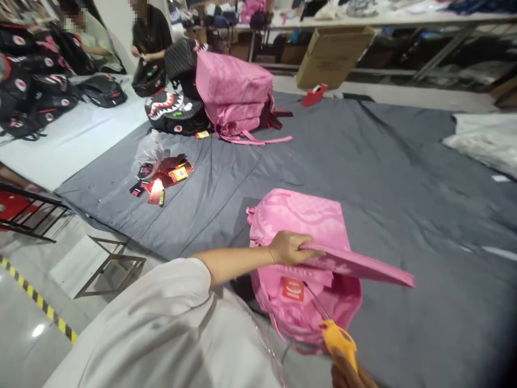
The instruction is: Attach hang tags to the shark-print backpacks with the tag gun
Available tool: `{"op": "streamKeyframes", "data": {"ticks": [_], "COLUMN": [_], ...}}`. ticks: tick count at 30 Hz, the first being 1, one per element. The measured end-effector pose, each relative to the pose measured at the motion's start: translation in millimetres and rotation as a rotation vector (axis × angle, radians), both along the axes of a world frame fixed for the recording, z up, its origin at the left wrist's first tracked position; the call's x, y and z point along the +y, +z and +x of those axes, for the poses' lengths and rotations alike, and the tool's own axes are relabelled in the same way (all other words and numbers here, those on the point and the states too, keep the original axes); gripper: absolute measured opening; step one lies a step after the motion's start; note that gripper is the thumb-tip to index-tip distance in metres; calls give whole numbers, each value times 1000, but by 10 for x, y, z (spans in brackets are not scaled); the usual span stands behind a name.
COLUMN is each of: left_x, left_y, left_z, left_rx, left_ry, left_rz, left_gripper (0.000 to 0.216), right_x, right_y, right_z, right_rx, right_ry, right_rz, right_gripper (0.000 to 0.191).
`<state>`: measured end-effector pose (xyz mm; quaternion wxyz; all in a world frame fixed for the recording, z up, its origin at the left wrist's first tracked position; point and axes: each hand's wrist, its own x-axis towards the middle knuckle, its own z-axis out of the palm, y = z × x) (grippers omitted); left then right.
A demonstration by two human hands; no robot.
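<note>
Backpack [301, 213] in pink lies open on the grey cloth [404, 188]. The left hand [291, 247] grips its lifted flap [363, 262]; the right hand [348, 372] is closed around a yellow tool [338, 340].

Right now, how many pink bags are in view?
2 that I can tell apart: the near bag, at the left hand, and the far bag, beside the black bags; others may be hidden there.

Striped floor tape [39, 300] (yellow-black) runs near a stool [81, 265].
</note>
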<state>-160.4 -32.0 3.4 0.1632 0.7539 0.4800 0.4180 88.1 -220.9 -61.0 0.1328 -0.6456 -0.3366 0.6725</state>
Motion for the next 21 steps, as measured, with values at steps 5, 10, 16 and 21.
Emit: {"op": "streamKeyframes", "data": {"ticks": [5, 10, 16, 21], "left_x": [-86, -48, -94, -141], "left_y": [15, -82, 19, 73], "left_z": [-92, -133, -213, -205], "left_rx": [-125, -141, -158, -39], "left_ry": [-122, -191, 44, 199], "left_rz": [-105, -151, -98, -46], "left_gripper": [52, 54, 60, 51], "right_x": [-650, -1122, -1338, -1167], "right_y": [269, 56, -597, -1188], "right_z": [-299, -298, -476, -331], "right_rx": [-33, -219, -63, 99], "right_ry": [-393, -828, -1100, -1301], "right_rz": [99, 61, -93, -130], "right_gripper": [58, 52, 36, 25]}}
